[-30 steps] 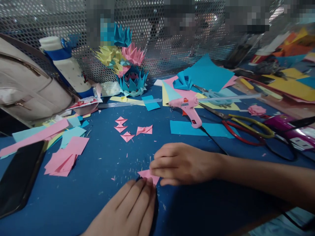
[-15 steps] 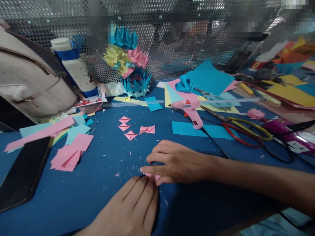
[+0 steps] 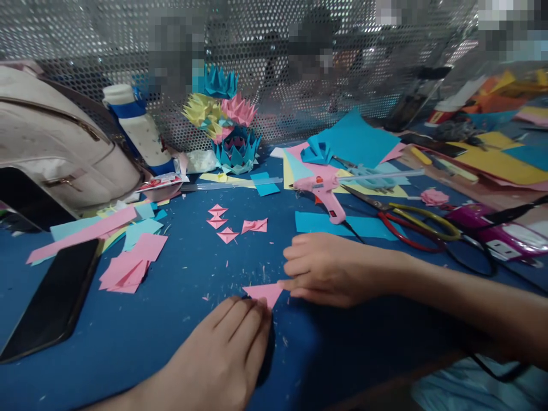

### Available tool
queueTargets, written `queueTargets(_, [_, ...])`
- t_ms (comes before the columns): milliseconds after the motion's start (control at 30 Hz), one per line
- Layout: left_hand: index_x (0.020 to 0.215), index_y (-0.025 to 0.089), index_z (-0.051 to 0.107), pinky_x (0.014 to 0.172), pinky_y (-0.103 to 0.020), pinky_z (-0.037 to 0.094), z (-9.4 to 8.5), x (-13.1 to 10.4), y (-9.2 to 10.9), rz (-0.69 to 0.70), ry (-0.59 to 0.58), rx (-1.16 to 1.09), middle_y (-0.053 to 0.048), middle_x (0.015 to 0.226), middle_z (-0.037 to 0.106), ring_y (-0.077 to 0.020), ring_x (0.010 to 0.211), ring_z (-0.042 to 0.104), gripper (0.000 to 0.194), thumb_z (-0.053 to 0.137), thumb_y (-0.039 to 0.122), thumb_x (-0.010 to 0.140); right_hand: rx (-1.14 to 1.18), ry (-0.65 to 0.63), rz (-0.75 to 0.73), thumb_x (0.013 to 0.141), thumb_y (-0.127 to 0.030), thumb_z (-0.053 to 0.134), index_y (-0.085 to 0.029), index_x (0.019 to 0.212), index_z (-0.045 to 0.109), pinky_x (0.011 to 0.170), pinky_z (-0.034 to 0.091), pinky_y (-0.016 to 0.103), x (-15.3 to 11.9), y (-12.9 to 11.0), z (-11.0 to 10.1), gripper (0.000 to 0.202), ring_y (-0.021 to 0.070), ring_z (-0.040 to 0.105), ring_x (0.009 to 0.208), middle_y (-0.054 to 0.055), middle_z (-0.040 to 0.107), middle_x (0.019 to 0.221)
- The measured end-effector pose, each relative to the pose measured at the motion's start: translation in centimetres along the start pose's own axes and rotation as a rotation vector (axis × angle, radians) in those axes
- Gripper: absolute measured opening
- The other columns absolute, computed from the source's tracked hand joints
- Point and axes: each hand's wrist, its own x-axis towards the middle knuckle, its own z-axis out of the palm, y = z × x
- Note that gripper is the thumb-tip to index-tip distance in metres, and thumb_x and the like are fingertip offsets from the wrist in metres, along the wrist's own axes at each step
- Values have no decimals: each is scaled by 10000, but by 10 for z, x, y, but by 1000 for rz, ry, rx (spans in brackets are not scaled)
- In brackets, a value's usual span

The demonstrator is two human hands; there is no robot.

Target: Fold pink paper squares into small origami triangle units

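A pink paper triangle (image 3: 266,292) lies on the blue table at the front middle. My left hand (image 3: 229,342) presses its lower part with the fingers held together. At the triangle's right corner is my right hand (image 3: 319,268), its fingers curled and a fingertip touching the paper. Beyond them, several small folded pink pieces (image 3: 228,234) sit on the table. To the left are pink paper squares (image 3: 128,271) in a loose pile.
A black phone (image 3: 55,297) lies at the left. Behind are a bottle (image 3: 143,134), paper flowers (image 3: 237,149) and a pink glue gun (image 3: 323,191). Scissors (image 3: 422,228) and a purple device (image 3: 499,234) lie at the right, beyond my right arm.
My right hand has moved right and its fingers have closed up, uncovering more of the pink paper, now seen as a triangle. My left hand stays on its lower part. The view has shifted slightly.
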Motion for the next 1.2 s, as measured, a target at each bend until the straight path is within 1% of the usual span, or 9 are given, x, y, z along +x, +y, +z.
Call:
queueTargets(100, [1159,28,647,877,-401,506,0,2,-3,18,-7,-40,-162,1101,694,-262,966,633,360,337,64,980,39,-37,63,1014,-234,451,-181,624,562,675,268,352,-7,0,-8,409,162,432,676,23,575,665])
queueTargets(200, [1190,46,609,818,-395,516,2,7,-11,-9,-54,-150,-145,1041,684,-242,902,618,340,336,70,990,16,47,24,1025,-260,443,-180,665,584,649,263,345,-6,3,0,395,161,442,674,13,573,657])
queueTargets(300, [1145,127,572,784,-389,494,5,15,-24,-173,-167,-341,-100,1056,647,-239,909,583,200,434,172,1007,-104,292,2,1065,-345,358,-178,727,594,613,241,334,1,7,17,445,166,446,677,19,581,693])
queueTargets(400, [1116,169,538,793,-381,449,8,22,-35,-328,-226,-495,-73,1095,608,-244,956,548,259,650,320,938,-102,286,34,1017,-574,390,-165,880,610,597,260,314,8,6,31,484,171,488,726,35,623,800])
queueTargets(467, [1084,185,538,792,-355,416,9,24,-40,-413,-232,-591,-42,1062,601,-221,940,535,255,696,282,909,-66,272,78,996,-626,391,-154,936,605,595,276,299,11,5,36,522,174,514,756,46,638,842])
queueTargets(633, [984,188,562,797,-323,373,14,26,-44,-499,-202,-655,5,952,604,-175,876,538,138,680,225,922,86,268,165,1056,-384,382,-152,932,609,647,327,271,15,-1,39,348,153,536,773,47,650,863])
queueTargets(833, [820,177,611,844,-337,413,12,28,-50,-634,-125,-725,-15,961,629,-182,923,578,109,641,233,910,492,342,414,875,-177,549,-164,712,539,598,292,225,16,-8,34,165,89,437,608,-49,484,648])
queueTargets(1000, [835,171,618,672,-242,463,7,33,-47,-714,-91,-797,10,762,642,-126,708,598,179,519,254,958,527,279,348,880,-236,556,-164,628,460,755,316,275,17,-12,34,280,95,414,633,-63,437,597])
queueTargets(1200, [827,178,640,687,-265,437,14,30,-46,-704,-95,-756,23,726,667,-127,673,601,98,583,205,902,325,311,386,974,-314,505,-165,692,511,694,273,284,17,-10,36,319,122,411,666,-27,512,665])
